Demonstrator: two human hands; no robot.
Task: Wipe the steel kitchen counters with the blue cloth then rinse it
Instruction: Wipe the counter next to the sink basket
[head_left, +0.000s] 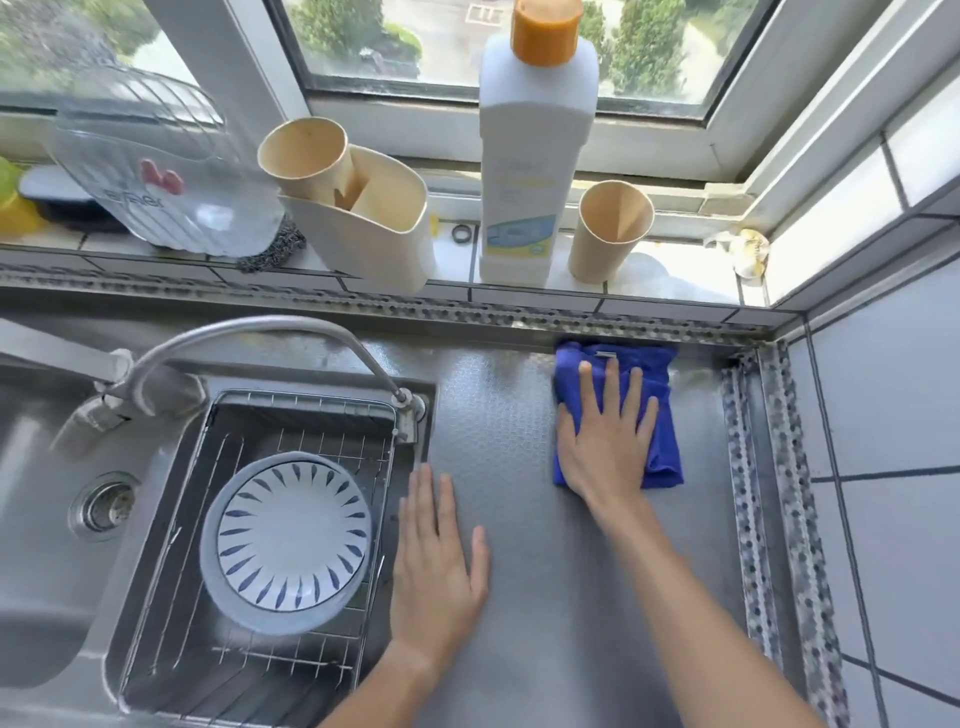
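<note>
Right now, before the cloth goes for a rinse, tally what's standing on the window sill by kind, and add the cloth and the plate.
Beige cups: 2, one standing alone, one in the holder
Cream holder: 1
White detergent bottle: 1
Clear plastic bottle: 1
Blue cloth under the right hand: 1
Plate in the sink rack: 1
Total: 7

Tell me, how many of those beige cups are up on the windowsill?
2. One round beige cup sits tilted inside the cream plastic holder left of the tall white bottle with the orange cap; the other beige cup stands alone right of that bottle. None looks hidden.
</note>
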